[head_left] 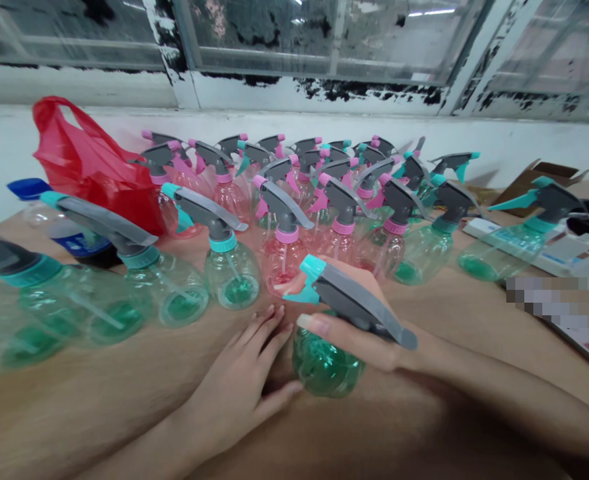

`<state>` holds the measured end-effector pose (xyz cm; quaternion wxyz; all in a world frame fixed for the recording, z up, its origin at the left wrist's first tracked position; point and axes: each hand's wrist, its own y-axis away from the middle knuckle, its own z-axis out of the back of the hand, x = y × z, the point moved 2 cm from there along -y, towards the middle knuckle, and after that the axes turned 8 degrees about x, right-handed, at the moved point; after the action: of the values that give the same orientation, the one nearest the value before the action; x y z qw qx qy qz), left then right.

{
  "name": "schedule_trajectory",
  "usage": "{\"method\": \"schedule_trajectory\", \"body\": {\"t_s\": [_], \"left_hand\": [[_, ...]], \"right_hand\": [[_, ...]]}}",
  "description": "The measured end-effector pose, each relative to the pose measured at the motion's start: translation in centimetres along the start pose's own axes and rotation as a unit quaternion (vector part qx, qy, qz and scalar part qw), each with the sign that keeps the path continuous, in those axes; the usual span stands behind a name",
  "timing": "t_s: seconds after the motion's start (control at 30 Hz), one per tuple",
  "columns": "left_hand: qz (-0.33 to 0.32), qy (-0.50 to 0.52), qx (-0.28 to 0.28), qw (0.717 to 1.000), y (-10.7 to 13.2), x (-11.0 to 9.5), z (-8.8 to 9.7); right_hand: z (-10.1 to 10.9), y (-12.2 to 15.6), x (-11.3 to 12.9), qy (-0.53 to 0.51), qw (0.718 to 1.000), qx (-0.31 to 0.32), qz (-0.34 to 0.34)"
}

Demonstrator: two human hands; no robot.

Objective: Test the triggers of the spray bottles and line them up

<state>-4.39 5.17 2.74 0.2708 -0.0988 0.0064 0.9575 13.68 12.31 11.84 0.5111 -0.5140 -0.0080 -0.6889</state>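
My right hand [359, 330] is wrapped round the neck of a green spray bottle [328, 370] with a grey and turquoise trigger head. The bottle leans a little, its nozzle pointing left and away from me. Flat on the table, my left hand [247, 373] lies just left of this bottle, fingers spread and nothing in it. Beyond my left fingertips stands another green spray bottle [231, 277]. A pink spray bottle [285, 260] is right behind my right hand, partly covered by it.
Several pink and green spray bottles crowd the back of the wooden table [139, 413]. A red plastic bag [94, 167] and a dark drink bottle [84, 247] stand at left. On the right are a cardboard box [534, 180] and a white power strip [559, 250].
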Motion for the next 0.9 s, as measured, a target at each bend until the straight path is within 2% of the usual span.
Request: {"method": "schedule_trajectory", "body": {"t_s": [0.17,0.43,0.67,0.9], "left_hand": [[-0.010,-0.014,-0.008,1.000,-0.01,0.01,-0.15],[-0.002,-0.017,0.002,1.000,-0.12,-0.20,0.36],[-0.002,0.015,-0.021,1.000,-0.01,-0.04,0.05],[-0.001,-0.009,-0.002,1.000,-0.12,-0.25,0.33]], "right_hand": [[-0.30,0.33,-0.65,-0.003,1.000,-0.005,0.019],[-0.34,0.43,-0.59,-0.032,0.999,-0.015,0.001],[-0.22,0.46,-0.57,-0.008,1.000,-0.017,0.017],[-0.25,0.50,-0.46,-0.034,0.999,-0.006,-0.002]]}}
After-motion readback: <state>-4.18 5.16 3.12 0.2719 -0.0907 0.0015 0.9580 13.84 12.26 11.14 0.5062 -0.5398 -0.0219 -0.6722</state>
